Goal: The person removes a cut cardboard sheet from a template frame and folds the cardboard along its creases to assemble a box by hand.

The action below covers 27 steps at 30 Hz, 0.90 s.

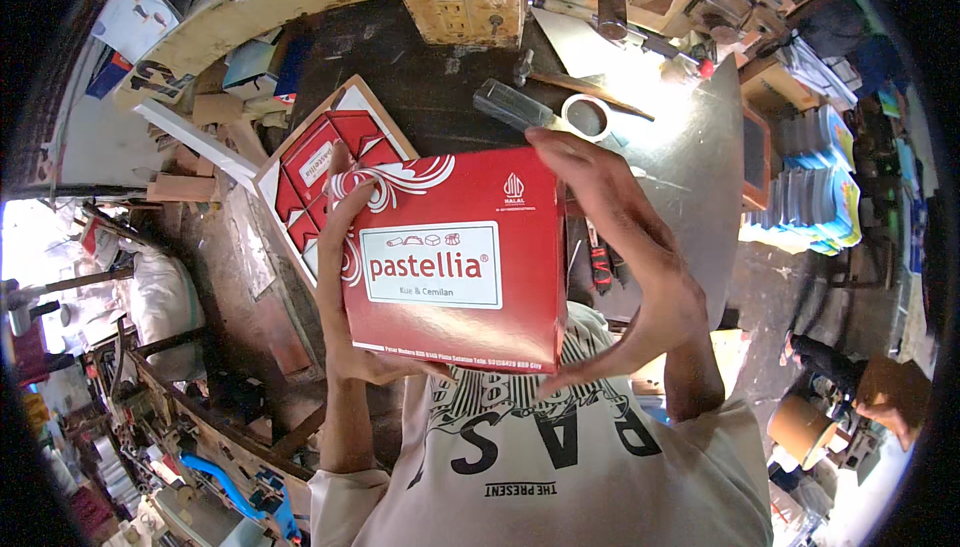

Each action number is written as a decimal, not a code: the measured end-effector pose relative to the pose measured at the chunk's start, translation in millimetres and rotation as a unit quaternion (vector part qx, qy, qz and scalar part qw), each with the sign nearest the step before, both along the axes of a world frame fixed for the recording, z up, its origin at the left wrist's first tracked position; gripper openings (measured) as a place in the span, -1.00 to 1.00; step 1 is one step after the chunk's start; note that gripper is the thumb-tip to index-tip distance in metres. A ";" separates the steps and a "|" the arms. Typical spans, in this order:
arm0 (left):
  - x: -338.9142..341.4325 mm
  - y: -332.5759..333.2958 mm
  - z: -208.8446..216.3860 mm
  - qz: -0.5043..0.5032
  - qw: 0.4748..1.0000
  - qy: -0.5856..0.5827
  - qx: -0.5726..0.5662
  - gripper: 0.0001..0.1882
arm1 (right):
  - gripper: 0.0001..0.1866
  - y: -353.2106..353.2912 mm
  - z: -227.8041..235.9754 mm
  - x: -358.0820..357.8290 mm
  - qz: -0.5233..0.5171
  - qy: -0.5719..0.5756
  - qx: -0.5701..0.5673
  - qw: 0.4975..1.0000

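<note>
A red cardboard box [450, 327] with a white label panel and white swirls is held up in front of my chest. My left hand [334, 272] grips its left side, fingers over the top left corner and along the lower edge. On the right, my right hand [645, 237] spans the box from its top right corner to its bottom edge, fingers curved. Behind the box, to the left, an unfolded red carton [345, 132] lies in a wooden-edged tray or frame [385, 112].
Beyond the box lie a tape roll [587, 118], a transparent tool [515, 104] and a wooden-handled hammer [590, 92]. A red-and-black hand tool [600, 265] rests on the metal-topped bench [690, 182]. Blue-and-white stacks [815, 187] stand at right; another person's hand [888, 420] shows lower right.
</note>
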State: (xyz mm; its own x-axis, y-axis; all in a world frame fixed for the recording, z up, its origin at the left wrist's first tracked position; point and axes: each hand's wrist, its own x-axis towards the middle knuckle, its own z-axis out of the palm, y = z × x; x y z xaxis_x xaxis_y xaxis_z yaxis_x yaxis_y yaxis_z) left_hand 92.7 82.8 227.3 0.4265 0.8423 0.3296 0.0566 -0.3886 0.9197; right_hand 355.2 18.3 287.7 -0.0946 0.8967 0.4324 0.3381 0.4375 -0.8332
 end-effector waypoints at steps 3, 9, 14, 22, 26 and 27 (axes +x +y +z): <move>-2.8 -1.0 -1.4 0.013 0.999 -0.015 -0.044 0.54 | 0.31 2.0 0.3 2.3 0.007 -0.023 -0.030 0.999; 11.5 -0.5 -6.9 -0.019 0.996 -0.080 -0.020 0.56 | 0.36 0.6 -2.7 5.9 0.005 -0.035 -0.020 0.999; 6.4 -3.0 -0.7 0.000 0.999 -0.051 0.009 0.52 | 0.38 3.8 -6.0 8.6 0.027 -0.021 -0.043 0.998; 11.7 -22.3 4.2 0.103 0.987 0.038 0.116 0.11 | 0.37 5.6 -36.0 13.0 0.088 0.129 -0.094 0.983; 19.2 -9.9 6.2 0.072 0.981 -0.025 0.176 0.05 | 0.36 7.1 -38.1 14.5 0.113 0.127 -0.091 0.981; 16.8 -14.9 6.4 0.072 0.981 -0.026 0.175 0.05 | 0.36 7.1 -37.6 14.9 0.113 0.122 -0.093 0.982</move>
State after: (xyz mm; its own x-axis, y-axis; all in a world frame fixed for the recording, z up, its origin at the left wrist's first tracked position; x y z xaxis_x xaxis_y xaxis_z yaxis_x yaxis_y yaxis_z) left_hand 109.5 67.9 233.7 0.2860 0.7235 0.6283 0.0913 -0.6732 0.7338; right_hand 370.0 25.5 250.0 -0.2138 0.9306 0.2973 0.0314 0.3107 -0.9500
